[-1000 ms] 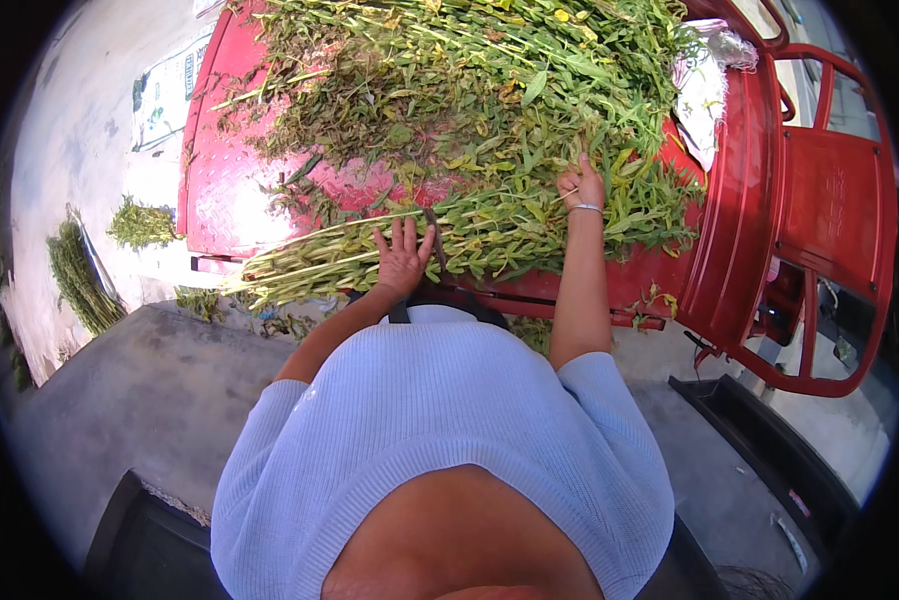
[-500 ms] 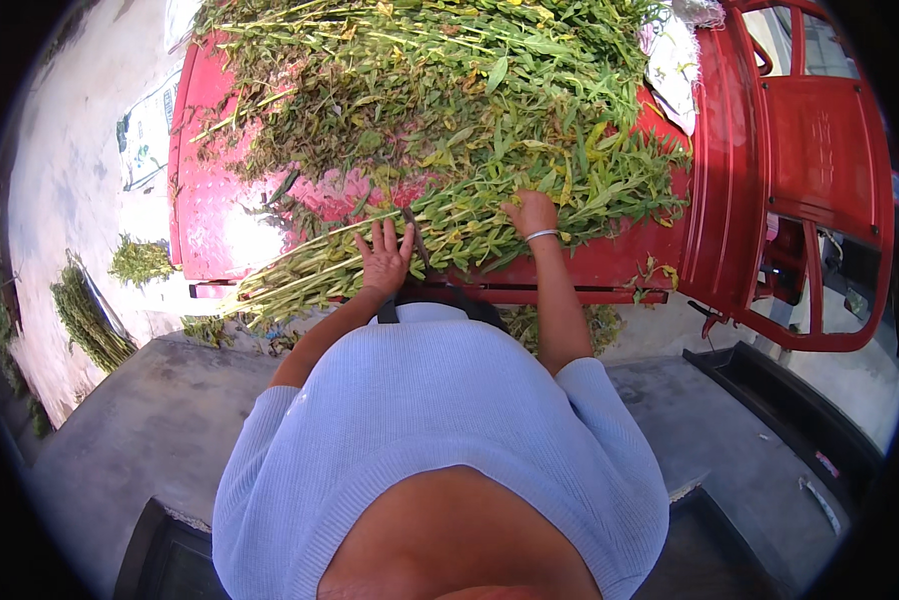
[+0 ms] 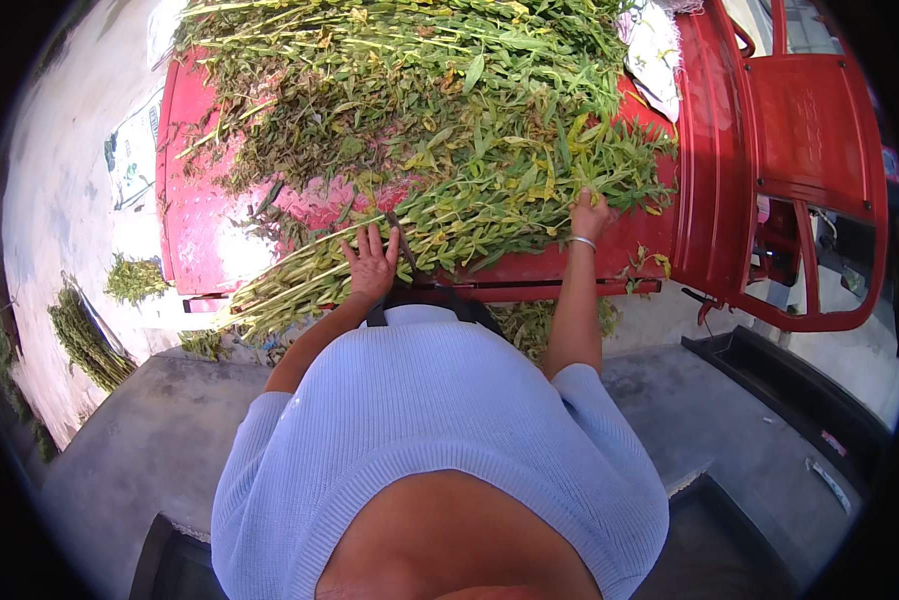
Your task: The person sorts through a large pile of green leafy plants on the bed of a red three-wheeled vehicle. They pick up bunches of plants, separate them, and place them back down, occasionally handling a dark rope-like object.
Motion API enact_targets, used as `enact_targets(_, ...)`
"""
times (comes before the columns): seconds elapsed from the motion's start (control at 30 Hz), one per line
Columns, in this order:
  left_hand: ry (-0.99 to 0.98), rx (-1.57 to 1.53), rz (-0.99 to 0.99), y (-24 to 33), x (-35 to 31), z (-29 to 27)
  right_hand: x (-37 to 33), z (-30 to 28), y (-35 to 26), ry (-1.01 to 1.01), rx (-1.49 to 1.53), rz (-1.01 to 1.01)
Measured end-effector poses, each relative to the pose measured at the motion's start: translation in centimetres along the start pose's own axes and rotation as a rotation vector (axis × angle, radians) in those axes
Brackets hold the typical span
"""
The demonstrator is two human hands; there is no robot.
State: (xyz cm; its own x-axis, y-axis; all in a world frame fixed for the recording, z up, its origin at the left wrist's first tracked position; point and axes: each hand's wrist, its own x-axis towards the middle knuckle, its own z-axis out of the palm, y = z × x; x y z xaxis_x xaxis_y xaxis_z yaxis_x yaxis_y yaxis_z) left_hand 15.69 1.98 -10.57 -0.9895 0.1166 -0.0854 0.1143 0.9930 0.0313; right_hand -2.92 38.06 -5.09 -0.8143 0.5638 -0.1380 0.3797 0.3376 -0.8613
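Note:
A long bundle of green leafy stalks (image 3: 450, 225) lies slanted along the near edge of a red metal cart bed (image 3: 210, 235). My left hand (image 3: 372, 262) lies flat with spread fingers on the stalk ends of the bundle. My right hand (image 3: 590, 213), a bracelet on its wrist, rests on the leafy end of the same bundle; whether its fingers close around the stalks is unclear. A big heap of cut green plants (image 3: 410, 90) covers the bed beyond both hands.
The red tailgate and frame (image 3: 810, 170) stand to the right. A white cloth (image 3: 660, 50) lies at the heap's far right. Smaller plant bunches (image 3: 135, 278) lie on the pale ground at left. Grey concrete (image 3: 140, 440) is under me.
My right hand has moved rightward along the bundle toward its leafy end. My left hand stays on the stalk ends. The bundle lies a little closer to the bed's near edge.

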Motion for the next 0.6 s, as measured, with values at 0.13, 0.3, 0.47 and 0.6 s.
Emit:
enact_targets(0.13,0.059,0.024,0.023,-0.2,0.1,0.4,-2.9,2.3,-2.4,-0.156,-0.784,-0.617)
enact_targets(0.3,0.028,0.015,0.026,-0.1,0.1,-0.2,-3.1,4.2,-1.1,-0.148,-0.735,-0.452)
enact_targets(0.47,0.003,-0.046,-0.001,0.0,0.0,-0.1,0.6,2.0,-0.3,0.117,0.341,0.487)
enact_targets(0.6,0.002,-0.043,0.001,0.0,0.3,0.3,2.7,1.2,-0.4,0.055,0.618,0.343)
